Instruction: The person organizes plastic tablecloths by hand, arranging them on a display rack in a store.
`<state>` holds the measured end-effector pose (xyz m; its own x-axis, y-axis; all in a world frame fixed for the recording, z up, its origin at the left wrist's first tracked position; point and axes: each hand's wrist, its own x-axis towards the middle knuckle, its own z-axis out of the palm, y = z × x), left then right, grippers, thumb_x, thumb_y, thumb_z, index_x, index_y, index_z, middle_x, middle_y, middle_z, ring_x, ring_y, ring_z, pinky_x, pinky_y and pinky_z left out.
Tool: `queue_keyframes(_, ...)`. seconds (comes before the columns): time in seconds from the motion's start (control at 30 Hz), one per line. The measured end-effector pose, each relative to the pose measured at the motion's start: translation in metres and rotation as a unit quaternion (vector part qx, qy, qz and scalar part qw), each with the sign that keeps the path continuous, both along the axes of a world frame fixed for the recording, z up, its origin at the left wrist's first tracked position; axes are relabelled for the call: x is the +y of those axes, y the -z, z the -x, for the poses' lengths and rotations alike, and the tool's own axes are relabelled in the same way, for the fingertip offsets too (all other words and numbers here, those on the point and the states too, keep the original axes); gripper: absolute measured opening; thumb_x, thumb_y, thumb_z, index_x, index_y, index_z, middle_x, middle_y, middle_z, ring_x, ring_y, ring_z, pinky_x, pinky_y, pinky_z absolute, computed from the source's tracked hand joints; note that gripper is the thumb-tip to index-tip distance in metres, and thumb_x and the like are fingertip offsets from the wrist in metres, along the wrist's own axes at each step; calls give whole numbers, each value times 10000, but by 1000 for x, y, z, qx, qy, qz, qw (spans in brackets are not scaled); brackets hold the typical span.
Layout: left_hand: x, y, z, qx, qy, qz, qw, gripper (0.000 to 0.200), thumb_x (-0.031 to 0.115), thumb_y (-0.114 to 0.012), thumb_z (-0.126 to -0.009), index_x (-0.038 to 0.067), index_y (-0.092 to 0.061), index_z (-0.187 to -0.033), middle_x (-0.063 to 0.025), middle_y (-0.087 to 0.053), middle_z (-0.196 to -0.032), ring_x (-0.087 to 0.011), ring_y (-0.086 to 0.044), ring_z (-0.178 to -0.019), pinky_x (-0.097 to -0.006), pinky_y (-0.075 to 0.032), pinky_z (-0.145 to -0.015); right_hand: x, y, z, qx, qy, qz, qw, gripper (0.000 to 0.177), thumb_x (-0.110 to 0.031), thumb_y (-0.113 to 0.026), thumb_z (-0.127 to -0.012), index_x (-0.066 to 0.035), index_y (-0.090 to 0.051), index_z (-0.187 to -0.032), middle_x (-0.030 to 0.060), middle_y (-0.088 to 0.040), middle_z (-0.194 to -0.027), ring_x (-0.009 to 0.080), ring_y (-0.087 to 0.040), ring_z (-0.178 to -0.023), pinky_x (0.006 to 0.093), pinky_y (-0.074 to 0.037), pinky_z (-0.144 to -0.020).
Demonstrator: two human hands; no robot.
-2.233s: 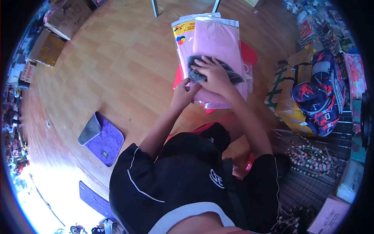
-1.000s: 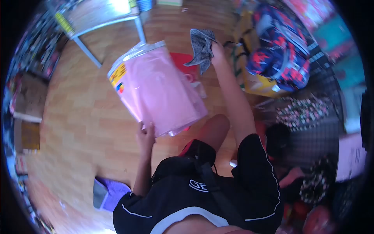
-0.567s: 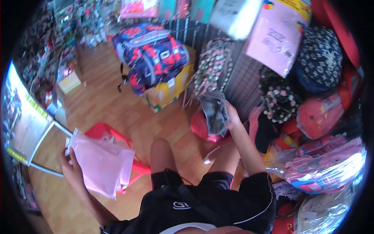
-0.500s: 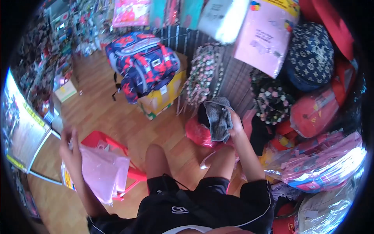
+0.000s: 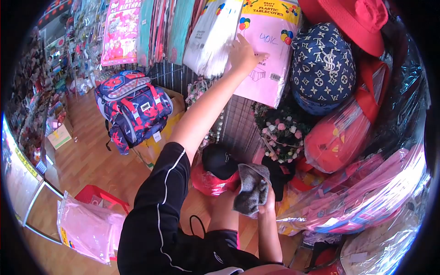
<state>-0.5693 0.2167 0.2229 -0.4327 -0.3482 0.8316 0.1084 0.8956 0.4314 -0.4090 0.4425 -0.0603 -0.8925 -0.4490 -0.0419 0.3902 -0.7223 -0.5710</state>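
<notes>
My left hand (image 5: 244, 56) reaches up to the hanging packs, its fingers stretched out and its thumb apart. It overlaps the left side of a pink plastic tablecover pack (image 5: 263, 80) printed with balloons. A white pack (image 5: 213, 43) hangs just left of that hand. Lower down, in front of my body, my right hand (image 5: 266, 201) grips a crumpled grey cloth (image 5: 251, 189) by its right side. Close behind the cloth, a black cap (image 5: 220, 161) sits on a red plastic-wrapped bundle (image 5: 211, 183).
A red and blue backpack (image 5: 133, 107) stands on a box at left. More pink packs (image 5: 87, 224) lie on a red stool (image 5: 103, 195). To the right are a patterned navy cap (image 5: 323, 68), a red hat (image 5: 355, 23), flower garlands (image 5: 279, 137) and plastic-wrapped goods (image 5: 362, 197).
My left hand has swung from beside the stool up to the hanging tablecover pack. My view has turned right. The grey cloth stays in my right hand.
</notes>
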Motion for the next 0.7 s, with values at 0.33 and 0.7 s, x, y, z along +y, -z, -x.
queue_keyframes(0.33,-23,-11,4,0,-16,1,1000,913,499,-758,-468,-122,-426,-1050,-225,-528,-966,-316,-505,-964,-364,-385,-846,-7,13,7,9,39,10,999,314,-196,-397,-869,-18,-468,-1116,98,-529,-1083,213,-503,-996,326,-388,-883)
queue_keyframes(0.7,-50,-106,-15,-33,528,-378,760,294,182,-544,-808,-18,-507,-1020,-140,-583,-978,-236,-588,-845,-343,-476,-765,-25,43,-3,-20,-10,29,999,311,-187,-400,-859,-20,-474,-1110,114,-539,-1062,238,-518,-972,340,-408,-870)
